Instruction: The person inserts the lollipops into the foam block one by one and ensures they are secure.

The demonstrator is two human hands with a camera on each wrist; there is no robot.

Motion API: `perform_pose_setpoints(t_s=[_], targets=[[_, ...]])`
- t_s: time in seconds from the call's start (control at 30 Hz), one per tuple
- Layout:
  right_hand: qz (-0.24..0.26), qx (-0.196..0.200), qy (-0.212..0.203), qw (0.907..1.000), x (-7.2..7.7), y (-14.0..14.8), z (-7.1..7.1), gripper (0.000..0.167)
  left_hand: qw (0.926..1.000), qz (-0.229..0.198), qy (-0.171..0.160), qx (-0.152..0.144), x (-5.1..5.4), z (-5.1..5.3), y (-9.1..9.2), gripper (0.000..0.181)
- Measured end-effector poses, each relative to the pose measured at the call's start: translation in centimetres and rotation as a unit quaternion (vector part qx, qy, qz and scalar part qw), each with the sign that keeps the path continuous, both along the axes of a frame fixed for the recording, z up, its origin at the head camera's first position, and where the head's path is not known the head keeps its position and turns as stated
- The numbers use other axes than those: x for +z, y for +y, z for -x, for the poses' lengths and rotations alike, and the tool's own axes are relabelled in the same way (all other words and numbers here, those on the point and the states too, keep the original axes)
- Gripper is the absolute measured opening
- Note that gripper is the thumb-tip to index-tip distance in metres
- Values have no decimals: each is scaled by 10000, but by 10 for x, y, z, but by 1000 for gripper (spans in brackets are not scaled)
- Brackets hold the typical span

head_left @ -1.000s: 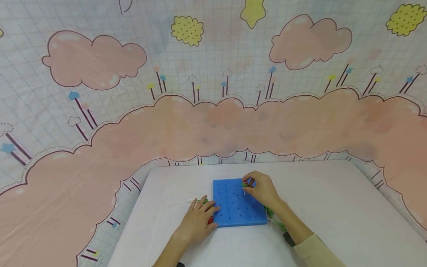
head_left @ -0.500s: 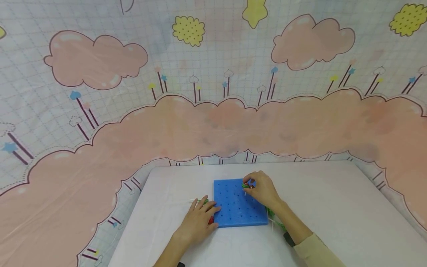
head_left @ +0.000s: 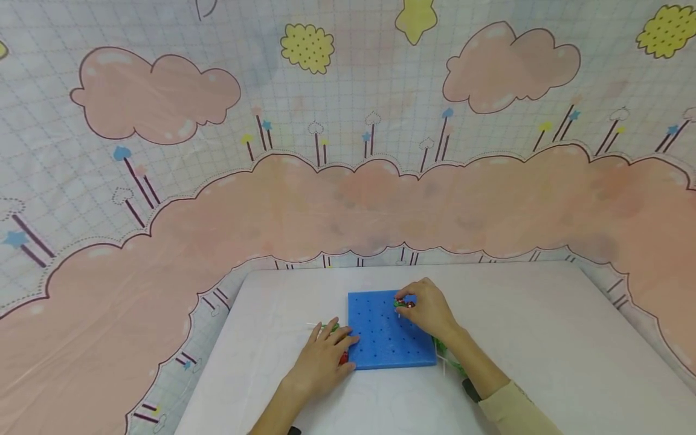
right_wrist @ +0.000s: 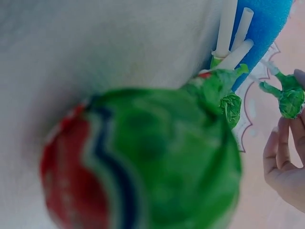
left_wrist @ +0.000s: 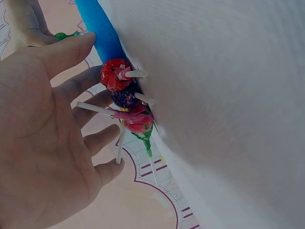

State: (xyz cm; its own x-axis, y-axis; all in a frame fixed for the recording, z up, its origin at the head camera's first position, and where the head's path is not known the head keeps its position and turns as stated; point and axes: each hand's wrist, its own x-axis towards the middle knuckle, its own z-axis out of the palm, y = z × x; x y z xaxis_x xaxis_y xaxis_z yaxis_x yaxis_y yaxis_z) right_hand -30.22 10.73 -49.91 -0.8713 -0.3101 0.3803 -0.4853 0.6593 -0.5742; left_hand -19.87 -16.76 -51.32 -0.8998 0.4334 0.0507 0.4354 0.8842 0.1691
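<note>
Blue holed board: other visible holes seemingly unfilled. Your right hand pinches a wrapped lollipop over its far right corner, stick's seating unclear; your left hand, fingers spread, touches its left edge. Apparently outstanding: loose lollipops leftward, green lollipop rightward.

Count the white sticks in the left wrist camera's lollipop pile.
5: topmost stick by the red wrapper, next stick below, left-pointing stick, down-pointing stick, lowest stick by the green wrapper. Others may be hidden.
</note>
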Motion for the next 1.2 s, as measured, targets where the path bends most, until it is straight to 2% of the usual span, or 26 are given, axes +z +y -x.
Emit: perform_pose_setpoints(t_s=[0.2, 0.4, 0.77, 1.03, 1.2], targets=[[-119, 96, 206, 9997, -1, 1, 0, 22, 9999, -109, -17, -36, 2, -2, 1, 53], [-114, 193, 396, 9990, 0, 1, -3, 27, 10000, -31, -67, 4, 2, -2, 1, 53], [-155, -71, 347, 9993, 9, 5, -11, 37, 9999, -57, -127, 16, 2, -2, 0, 53], [-71, -2, 805, 9967, 14, 11, -17, 28, 9998, -91, -168, -7, 5, -3, 0, 53], [-124, -15, 865, 9962, 17, 16, -21, 24, 9999, -84, -151, -6, 4, -2, 0, 53]])
